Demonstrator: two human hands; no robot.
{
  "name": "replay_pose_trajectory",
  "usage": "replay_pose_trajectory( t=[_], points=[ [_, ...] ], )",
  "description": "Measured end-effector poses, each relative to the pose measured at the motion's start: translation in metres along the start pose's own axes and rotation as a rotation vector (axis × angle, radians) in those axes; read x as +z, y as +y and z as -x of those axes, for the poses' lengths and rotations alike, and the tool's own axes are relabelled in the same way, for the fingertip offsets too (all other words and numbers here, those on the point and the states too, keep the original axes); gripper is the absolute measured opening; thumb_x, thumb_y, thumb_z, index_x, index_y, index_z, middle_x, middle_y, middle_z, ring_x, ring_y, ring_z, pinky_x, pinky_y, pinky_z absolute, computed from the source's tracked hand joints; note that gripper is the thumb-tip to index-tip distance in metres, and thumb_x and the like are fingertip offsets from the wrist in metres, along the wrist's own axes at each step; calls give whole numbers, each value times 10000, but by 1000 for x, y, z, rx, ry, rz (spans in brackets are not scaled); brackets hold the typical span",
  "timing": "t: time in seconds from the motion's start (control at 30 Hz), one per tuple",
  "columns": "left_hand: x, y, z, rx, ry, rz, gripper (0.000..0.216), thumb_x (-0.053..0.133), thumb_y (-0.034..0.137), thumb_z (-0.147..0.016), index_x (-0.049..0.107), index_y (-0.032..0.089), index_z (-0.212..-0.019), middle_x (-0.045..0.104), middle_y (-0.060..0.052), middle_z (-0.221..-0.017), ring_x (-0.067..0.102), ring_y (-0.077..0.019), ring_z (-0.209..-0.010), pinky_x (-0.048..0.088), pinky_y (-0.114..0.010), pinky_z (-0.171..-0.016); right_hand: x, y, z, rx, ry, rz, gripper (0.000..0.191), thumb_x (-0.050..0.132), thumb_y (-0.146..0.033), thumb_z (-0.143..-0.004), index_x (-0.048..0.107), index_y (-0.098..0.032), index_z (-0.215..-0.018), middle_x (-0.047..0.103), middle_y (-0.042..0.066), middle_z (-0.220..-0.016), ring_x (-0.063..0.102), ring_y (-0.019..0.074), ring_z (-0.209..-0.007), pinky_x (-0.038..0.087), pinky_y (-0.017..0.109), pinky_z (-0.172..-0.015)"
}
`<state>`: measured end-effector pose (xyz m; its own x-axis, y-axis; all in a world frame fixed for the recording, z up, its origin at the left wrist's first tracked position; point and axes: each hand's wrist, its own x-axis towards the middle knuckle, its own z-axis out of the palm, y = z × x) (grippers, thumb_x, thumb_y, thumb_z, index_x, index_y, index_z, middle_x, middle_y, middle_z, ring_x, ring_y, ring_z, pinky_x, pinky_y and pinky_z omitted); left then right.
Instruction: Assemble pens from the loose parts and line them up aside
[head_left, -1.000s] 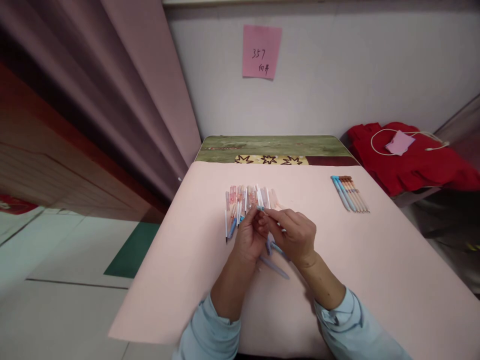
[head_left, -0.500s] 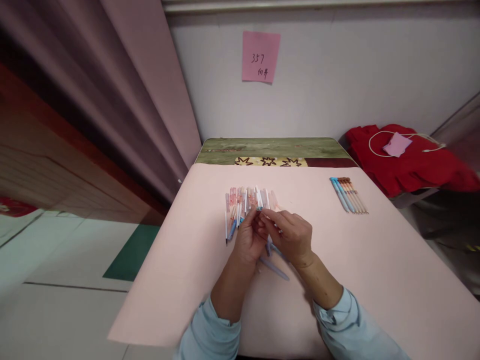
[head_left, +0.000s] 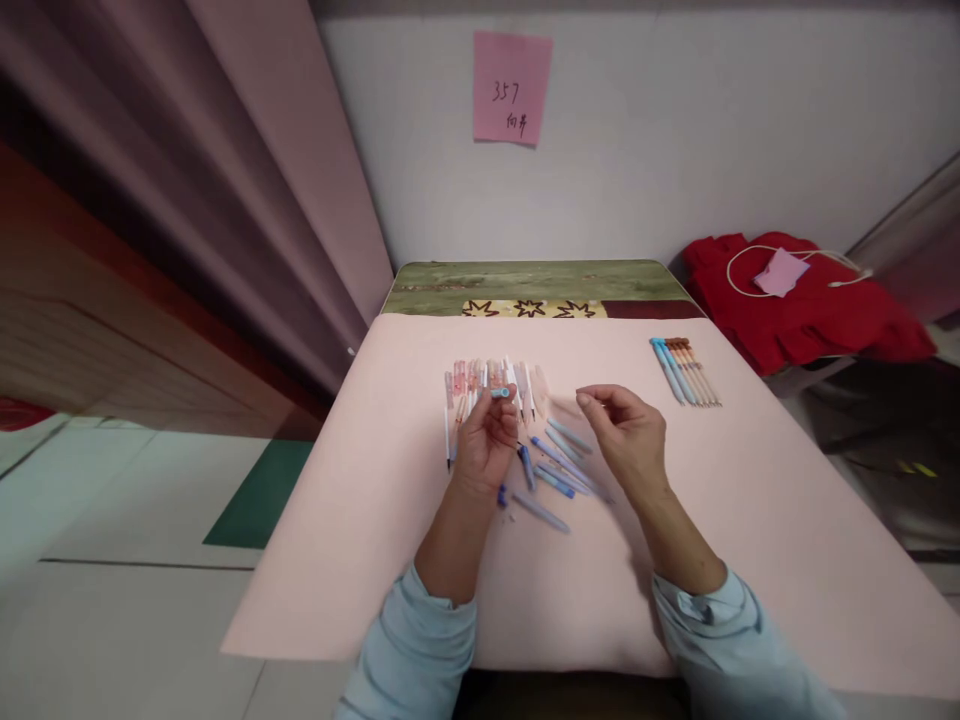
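Between the thumb and fingers of my left hand (head_left: pixel 486 445) is a short light-blue pen part (head_left: pixel 500 393), shaped like a small tube. My right hand (head_left: pixel 628 428) is apart from it to the right, thumb and forefinger pinched; whatever is in the pinch is too small to make out. Under and between the hands lie loose blue pen barrels (head_left: pixel 559 458), a dark-blue pen piece (head_left: pixel 527 467) and a pale violet barrel (head_left: pixel 541 512). Past my left hand, a row of clear and pinkish pen barrels (head_left: pixel 460 377) lies with white refills (head_left: pixel 448 440), partly hidden by my fingers.
Several whole pens (head_left: pixel 682 372) with blue and brown tops lie side by side at the right on the pink-covered table (head_left: pixel 750 520). Red cloth (head_left: pixel 840 320) with a white cable is beyond the right edge. A curtain (head_left: pixel 285 150) hangs at the left.
My right hand has drawn away to the right from my left hand, uncovering the blue pen parts below. The left hand still holds the light-blue part. The view has tilted slightly down.
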<state>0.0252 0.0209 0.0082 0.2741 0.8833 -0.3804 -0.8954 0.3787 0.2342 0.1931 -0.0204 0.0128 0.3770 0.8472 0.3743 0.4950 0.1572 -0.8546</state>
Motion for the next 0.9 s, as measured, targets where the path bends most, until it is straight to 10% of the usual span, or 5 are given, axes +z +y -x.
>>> replay_pose_trajectory(
  t=[0.2, 0.4, 0.9],
  points=[
    [-1, 1, -3, 86, -50, 11, 231, 448, 166, -970, 633, 81, -863, 669, -60, -806, 581, -30, -581, 489, -83, -496, -26, 11, 24, -78, -341, 402, 99, 622, -266, -808, 718, -258, -832, 680, -21, -804, 564, 106, -592, 382, 235, -558],
    [-1, 2, -3, 118, -55, -7, 251, 462, 172, -964, 629, 93, -795, 630, -42, -723, 569, -31, -571, 469, -85, -499, -29, 15, 31, -217, -383, 637, 138, 571, -205, -839, 698, -259, -834, 674, -27, -826, 556, 98, -571, 306, 228, -504],
    [-2, 0, -3, 130, -67, 5, 220, 498, 181, -949, 638, 96, -803, 671, -62, -798, 563, -34, -589, 458, -94, -503, 9, -24, 89, -326, -630, 600, 97, 619, -293, -864, 711, -266, -851, 674, -6, -815, 610, 130, -655, 298, 248, -535]
  ],
)
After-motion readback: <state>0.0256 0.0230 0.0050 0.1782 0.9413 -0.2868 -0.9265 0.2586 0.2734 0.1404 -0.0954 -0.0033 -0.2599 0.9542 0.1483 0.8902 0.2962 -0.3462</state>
